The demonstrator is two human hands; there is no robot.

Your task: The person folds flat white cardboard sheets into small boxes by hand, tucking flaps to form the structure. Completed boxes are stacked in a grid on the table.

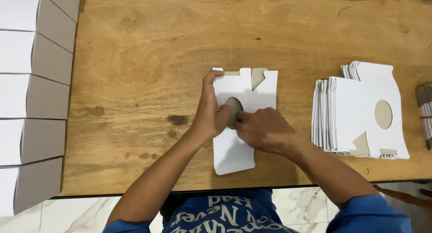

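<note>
Head view: both hands press a flat white box blank (243, 125) mid-table. Left hand (210, 111) pins its edge; right hand (263, 128) pokes the round hole. Likely light, thin, bendy; best held by the edges.

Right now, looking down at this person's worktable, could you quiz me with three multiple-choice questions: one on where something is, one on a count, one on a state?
1. Where does the stack of flat white card blanks lie?
A. right of the hands
B. left of the hands
C. on the floor

2. How many folded boxes line the left edge?
A. two
B. five
C. nine

3. How is the card blank under the hands?
A. folded into a box
B. lying flat on the table
C. lifted in the air

Answers: 1 A, the stack sits on the wooden table to the right. 2 B, five show in a column. 3 B, the left hand and right hand press it flat at its oval hole.
</note>
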